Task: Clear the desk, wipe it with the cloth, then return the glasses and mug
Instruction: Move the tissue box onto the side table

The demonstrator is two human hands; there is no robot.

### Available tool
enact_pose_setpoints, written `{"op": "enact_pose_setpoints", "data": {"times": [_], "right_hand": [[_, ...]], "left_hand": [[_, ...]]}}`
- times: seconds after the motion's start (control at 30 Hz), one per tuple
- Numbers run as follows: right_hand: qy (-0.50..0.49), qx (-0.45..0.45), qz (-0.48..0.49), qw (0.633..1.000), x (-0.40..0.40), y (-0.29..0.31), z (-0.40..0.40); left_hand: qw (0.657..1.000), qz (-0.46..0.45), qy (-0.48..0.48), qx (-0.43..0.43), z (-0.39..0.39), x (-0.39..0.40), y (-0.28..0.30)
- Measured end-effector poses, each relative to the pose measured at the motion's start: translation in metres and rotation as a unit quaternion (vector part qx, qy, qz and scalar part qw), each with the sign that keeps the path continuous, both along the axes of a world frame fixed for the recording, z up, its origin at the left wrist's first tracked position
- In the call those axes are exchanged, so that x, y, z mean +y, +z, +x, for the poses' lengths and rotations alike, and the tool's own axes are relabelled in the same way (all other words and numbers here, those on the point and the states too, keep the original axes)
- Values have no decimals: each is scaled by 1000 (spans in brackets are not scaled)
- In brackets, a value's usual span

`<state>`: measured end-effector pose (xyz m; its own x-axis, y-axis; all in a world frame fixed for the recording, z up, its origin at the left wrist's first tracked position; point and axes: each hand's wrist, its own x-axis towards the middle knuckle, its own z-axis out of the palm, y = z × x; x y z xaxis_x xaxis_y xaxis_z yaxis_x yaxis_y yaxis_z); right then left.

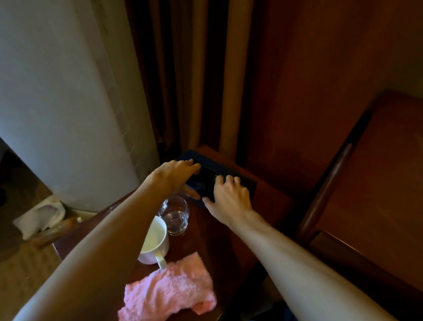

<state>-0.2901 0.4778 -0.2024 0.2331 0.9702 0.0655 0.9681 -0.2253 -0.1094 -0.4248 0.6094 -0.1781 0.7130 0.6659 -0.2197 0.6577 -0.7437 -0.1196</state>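
Note:
A dark flat tray (242,180) lies at the far corner of the small wooden desk (211,239). My left hand (178,174) holds the tray's left end, thumb under its near edge. My right hand (229,195) lies on the tray's near right part with fingers bent over it. Two clear glasses stand close together just in front of the tray; the nearer glass (176,217) is in full view, the other (164,205) is mostly hidden behind my left forearm. A white mug (154,240) stands beside them. A crumpled pink cloth (165,294) lies at the desk's near edge.
Heavy curtains (198,72) hang right behind the desk, with a sheer white curtain (48,97) to the left. A large wooden cabinet (384,184) stands at the right. A white slipper (41,218) lies on the carpet at the left.

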Motion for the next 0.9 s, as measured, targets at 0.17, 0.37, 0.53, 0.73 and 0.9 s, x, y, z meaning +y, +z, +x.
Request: {"op": "enact_pose_setpoints", "data": {"times": [0.17,0.37,0.53,0.73,0.9], "right_hand": [[-7,22,-51,998,-21,-15,10],[-8,35,-61,998,-22,-12,-2],[3,7,-62,998,-28,-10,-14],[7,-13,-59,998,-30,-14,-14],[13,-27,-81,996,-26,-12,-12]], "left_hand": [[994,-73,78,-2,-1,-7,0],[995,-63,74,2,-4,2,2],[997,-46,41,43,-10,10,3],[996,-26,35,72,-4,6,8],[994,-27,55,95,3,6,15]]}}
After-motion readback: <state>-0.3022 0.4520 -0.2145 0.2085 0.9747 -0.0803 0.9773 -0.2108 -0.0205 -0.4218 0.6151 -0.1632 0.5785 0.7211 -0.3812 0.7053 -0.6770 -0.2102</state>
